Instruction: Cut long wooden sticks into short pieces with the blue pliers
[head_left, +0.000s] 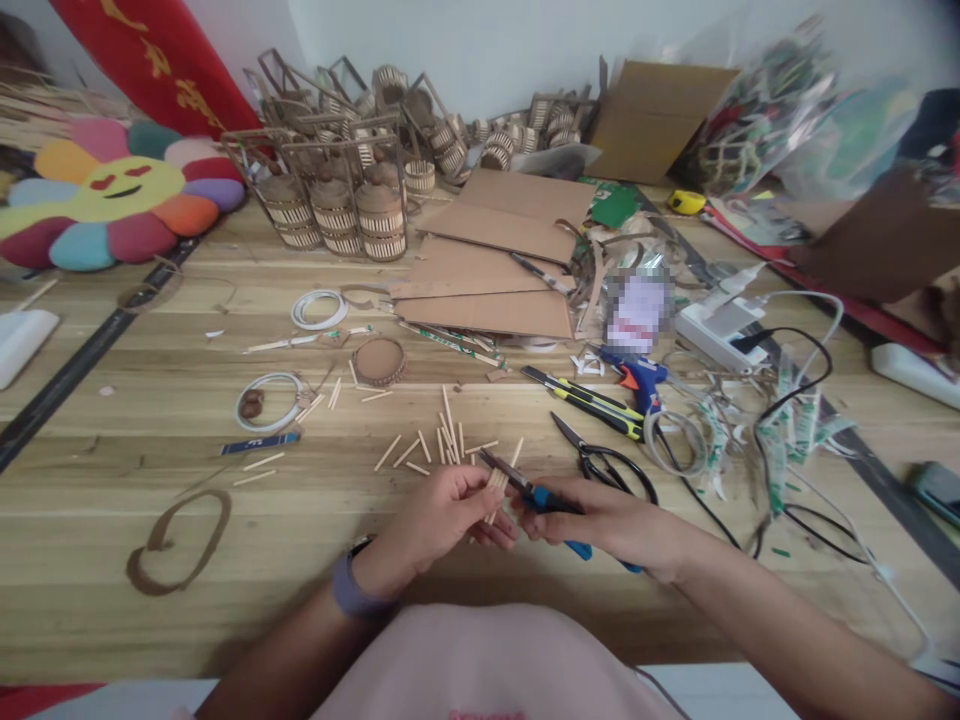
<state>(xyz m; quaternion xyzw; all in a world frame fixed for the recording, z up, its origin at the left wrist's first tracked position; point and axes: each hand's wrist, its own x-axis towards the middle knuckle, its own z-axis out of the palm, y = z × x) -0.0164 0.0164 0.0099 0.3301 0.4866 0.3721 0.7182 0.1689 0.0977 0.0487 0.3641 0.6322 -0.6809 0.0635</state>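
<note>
Both my hands at work above the wooden table (300,560), seen from head height. My left hand (450,508), a purple band (358,588) at its wrist, held a small bundle of short pale sticks (495,484) in front of my body; thumb and fingers were pinched together on it. My right hand (611,517) was wrapped around the handles of the blue-handled pliers (547,499), the fingers clamped on the grips. The metal tips pointed to the left and lay by the upper part of the bundle; whether they touched the wood, I could not tell.

Just beyond my left hand, loose sticks (448,430) were scattered on the tabletop. Farther off lay a shallow round brown piece (380,362). To the left, a white ring (266,428) encircled small brown objects (253,404), with a blue tube (260,444) just below it. Near my right hand were black scissors (571,433), yellow-and-black utility knives (600,411) and a blue glue gun (639,378). Cardboard sheets (487,300) and small slatted baskets (337,220) occupied the background.
</note>
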